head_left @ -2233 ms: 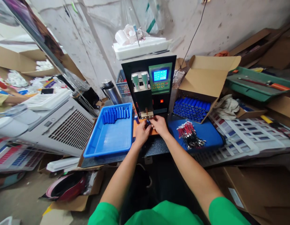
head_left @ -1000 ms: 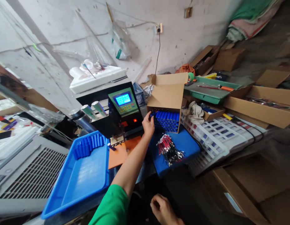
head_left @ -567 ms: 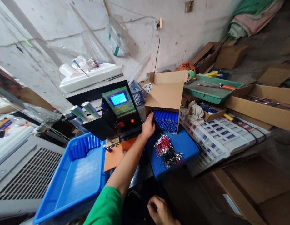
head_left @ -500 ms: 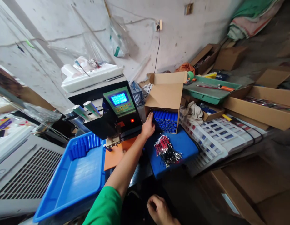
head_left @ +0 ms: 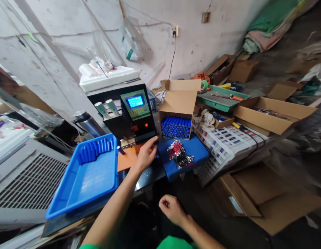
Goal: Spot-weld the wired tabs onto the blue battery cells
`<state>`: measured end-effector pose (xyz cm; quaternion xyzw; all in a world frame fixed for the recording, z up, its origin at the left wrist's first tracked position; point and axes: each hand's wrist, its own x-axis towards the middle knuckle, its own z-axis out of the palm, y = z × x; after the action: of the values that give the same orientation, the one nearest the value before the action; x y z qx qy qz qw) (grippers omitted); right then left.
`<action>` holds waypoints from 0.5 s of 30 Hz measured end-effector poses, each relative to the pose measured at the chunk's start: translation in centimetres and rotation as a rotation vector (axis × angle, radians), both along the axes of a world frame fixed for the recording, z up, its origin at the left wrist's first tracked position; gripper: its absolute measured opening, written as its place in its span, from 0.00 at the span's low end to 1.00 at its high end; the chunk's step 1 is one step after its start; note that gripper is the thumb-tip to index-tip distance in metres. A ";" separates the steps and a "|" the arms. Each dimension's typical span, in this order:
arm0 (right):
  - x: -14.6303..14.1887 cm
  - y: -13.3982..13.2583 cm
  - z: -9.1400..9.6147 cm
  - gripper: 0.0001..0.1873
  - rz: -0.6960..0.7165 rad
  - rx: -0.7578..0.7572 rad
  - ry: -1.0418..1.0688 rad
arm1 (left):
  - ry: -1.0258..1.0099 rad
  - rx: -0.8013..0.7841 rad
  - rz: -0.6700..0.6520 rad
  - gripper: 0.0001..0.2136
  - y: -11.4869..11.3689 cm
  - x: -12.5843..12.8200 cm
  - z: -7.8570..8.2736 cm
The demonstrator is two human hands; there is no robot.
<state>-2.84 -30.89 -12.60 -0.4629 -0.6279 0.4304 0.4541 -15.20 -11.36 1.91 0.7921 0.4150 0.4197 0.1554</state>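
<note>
My left hand (head_left: 147, 153) hovers over the front of the black machine, beside the orange board (head_left: 126, 160). Its index finger is stretched out and the others are partly bent, with nothing visible in them. A single blue cylindrical battery cell (head_left: 121, 150) is at the board's far left corner, under the machine's head. My right hand (head_left: 172, 208) is low in front of my body, fingers curled closed; whatever they may hold is hidden. Right of the machine, a cardboard box (head_left: 181, 100) lies with stacked blue battery cells (head_left: 176, 128). Red and black wire leads (head_left: 180, 154) are heaped before it.
Several blue cells (head_left: 95, 151) line the far end of a blue tray (head_left: 82, 204) on the left. The black machine (head_left: 136, 114) has a lit display. A white plastic crate (head_left: 214, 145), green tray (head_left: 222, 98) and open cardboard boxes (head_left: 274, 114) stand to the right.
My left hand has drawn back from the cell box, leftward and down toward the orange board. The right hand stays curled, slightly higher in view. The camera view has shifted.
</note>
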 end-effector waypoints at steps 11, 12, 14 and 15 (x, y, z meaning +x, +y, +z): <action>11.2 15.8 12.1 0.09 -0.448 0.180 -0.318 | -0.059 -0.020 0.519 0.15 -9.1 -12.0 -1.6; 11.7 17.5 12.3 0.09 -0.433 0.130 -0.406 | -0.107 -0.056 0.536 0.16 -9.2 -12.2 -1.8; 12.2 20.4 12.4 0.09 -0.391 0.030 -0.549 | -0.190 -0.102 0.544 0.17 -9.2 -12.2 -1.9; 12.3 21.6 12.4 0.09 -0.363 -0.001 -0.599 | -0.221 -0.113 0.540 0.17 -9.1 -12.2 -2.0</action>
<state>9.49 -9.24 -0.22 -0.6732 -0.6404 0.1878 0.3185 -27.37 -20.47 -0.06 0.5926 0.6140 0.5059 0.1263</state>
